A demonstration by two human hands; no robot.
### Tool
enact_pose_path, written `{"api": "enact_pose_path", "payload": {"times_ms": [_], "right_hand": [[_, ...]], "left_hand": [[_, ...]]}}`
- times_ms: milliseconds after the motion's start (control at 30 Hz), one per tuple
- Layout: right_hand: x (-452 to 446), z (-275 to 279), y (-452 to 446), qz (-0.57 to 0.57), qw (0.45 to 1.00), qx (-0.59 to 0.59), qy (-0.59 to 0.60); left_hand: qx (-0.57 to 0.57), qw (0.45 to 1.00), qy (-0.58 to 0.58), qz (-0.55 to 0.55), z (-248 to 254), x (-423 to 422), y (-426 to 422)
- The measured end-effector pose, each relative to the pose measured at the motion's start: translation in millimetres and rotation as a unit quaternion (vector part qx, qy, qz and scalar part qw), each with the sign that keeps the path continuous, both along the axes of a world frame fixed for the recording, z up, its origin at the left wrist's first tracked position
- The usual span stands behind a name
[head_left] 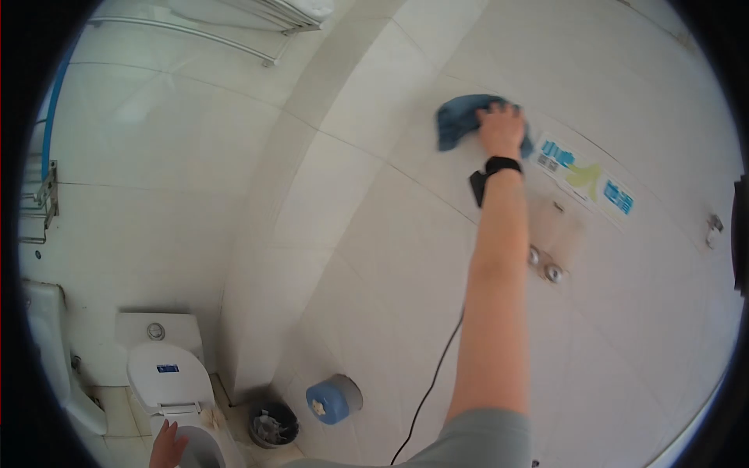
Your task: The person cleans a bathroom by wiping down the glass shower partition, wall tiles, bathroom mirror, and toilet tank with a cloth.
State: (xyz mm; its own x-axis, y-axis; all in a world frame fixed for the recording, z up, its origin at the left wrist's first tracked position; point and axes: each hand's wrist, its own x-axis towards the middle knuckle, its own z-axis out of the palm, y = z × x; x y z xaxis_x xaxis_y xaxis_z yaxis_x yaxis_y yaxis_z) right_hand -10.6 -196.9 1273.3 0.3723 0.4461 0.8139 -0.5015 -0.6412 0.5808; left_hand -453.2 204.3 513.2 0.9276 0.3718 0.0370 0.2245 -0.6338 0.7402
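Observation:
My right hand is stretched up against the tiled wall, fingers spread over a crumpled blue cloth that it presses on the tiles. A black watch with a black band sits on that wrist. Just right of the cloth, a long sticker with blue characters, a QR code and a green shape is stuck on the wall. Low at the left edge, my left hand shows only in part, in front of the toilet, with fingers apart and nothing visible in it.
Round metal fittings stick out of the wall below the sticker. A blue paper-roll holder is mounted above a black bin holding waste. The toilet stands lower left. A black cord hangs beside my arm. Towel bar at upper left.

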Motion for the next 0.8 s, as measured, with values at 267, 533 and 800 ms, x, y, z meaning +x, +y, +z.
{"api": "enact_pose_path", "payload": {"times_ms": [267,533,800], "right_hand": [[15,72,7,0.067,0.967,0.076,-0.232],[71,30,44,0.09,0.988,-0.039,-0.116],[93,41,79,0.004,0.996,-0.021,-0.091]], "left_hand": [[-0.025,0.982,0.182,0.051,5,-26,-13],[-0.028,0.984,0.159,-0.076,-1,29,-27],[-0.074,0.971,0.217,-0.067,21,2,-40]]}}
